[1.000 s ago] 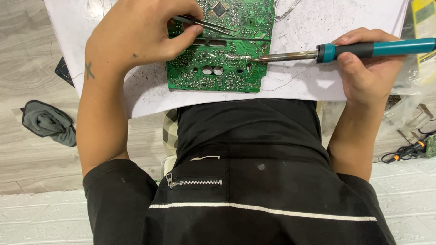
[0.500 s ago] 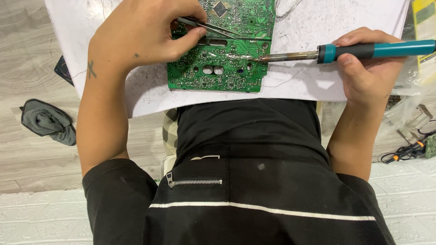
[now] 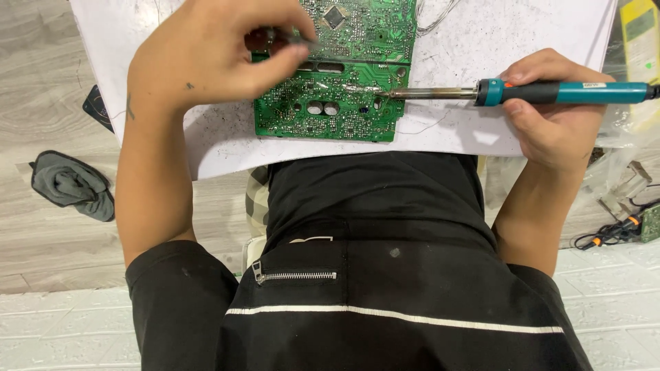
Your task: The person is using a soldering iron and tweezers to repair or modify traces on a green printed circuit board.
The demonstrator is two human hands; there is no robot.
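A green circuit board (image 3: 344,103) lies on a white sheet (image 3: 454,117) across my lap. My right hand (image 3: 550,110) grips a teal-handled soldering iron (image 3: 550,92), whose metal tip touches the board near its right side. My left hand (image 3: 213,55) rests over the board's left part and pinches slim metal tweezers (image 3: 295,39), mostly hidden by my fingers.
A grey cloth (image 3: 69,185) lies on the wooden floor to the left. A dark flat object (image 3: 96,106) peeks from under the sheet. Cables and a small green board (image 3: 650,223) sit at the right edge, beside clear plastic (image 3: 619,172). Thin wire (image 3: 440,14) curls above the board.
My left hand has shifted up and left, drawing the tweezers back across the board. The soldering iron stays at nearly the same spot.
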